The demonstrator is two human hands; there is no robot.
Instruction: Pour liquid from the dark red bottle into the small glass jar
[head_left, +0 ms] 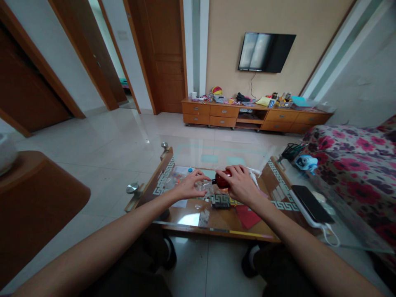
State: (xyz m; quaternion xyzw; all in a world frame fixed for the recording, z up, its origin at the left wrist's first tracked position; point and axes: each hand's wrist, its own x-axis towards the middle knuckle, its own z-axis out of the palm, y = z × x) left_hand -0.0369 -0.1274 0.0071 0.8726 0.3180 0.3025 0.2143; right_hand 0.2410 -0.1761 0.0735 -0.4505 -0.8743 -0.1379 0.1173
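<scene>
My right hand is closed around a dark red-brown bottle, which lies tipped on its side in the air. The bottle's black neck points left. My left hand curls its thumb and fingers around a clear, see-through container, whose exact kind I cannot make out. The black neck reaches this clear container's edge; whether they touch is hard to tell. Just behind my left hand shows a small blue cap. Both hands are above a glass-topped coffee table.
A small dark object and a red sheet show under the hands. At the table's right lies a black phone beside a white cable. A blue-and-white object stands near the flowered sofa. A wooden cabinet is beyond.
</scene>
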